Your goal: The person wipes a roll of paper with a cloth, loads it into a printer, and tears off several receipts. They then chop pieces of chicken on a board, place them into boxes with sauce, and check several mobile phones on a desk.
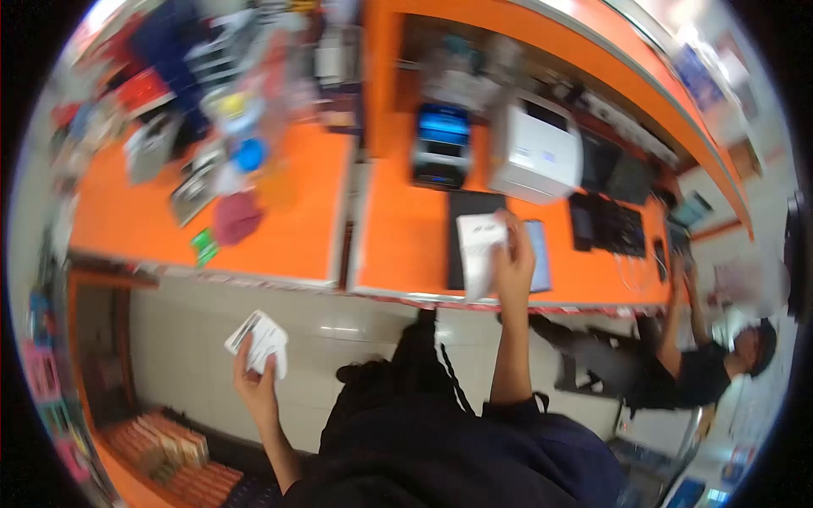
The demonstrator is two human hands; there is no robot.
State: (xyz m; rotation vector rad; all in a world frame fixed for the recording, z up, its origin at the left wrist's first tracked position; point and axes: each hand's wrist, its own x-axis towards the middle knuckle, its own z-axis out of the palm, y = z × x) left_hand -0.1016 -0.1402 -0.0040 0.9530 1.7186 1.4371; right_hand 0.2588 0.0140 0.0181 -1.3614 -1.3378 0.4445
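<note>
My left hand (256, 381) is closed on a small stack of white printed cards or labels (264, 340), held over the floor in front of the orange counter. In my right hand (515, 264) is a white paper slip (479, 254) with dark print along its top. That slip is over a black folder or pad (457, 212) at the counter's front edge. A light-blue flat object, perhaps a phone (539, 254), lies just right of my right hand.
A white printer (537, 148) and a black device with a blue lit screen (442, 144) stand behind. Blurred bags and packets (237, 218) cover part of the left counter (296, 245). At the right, another person (694, 368) reaches onto the counter.
</note>
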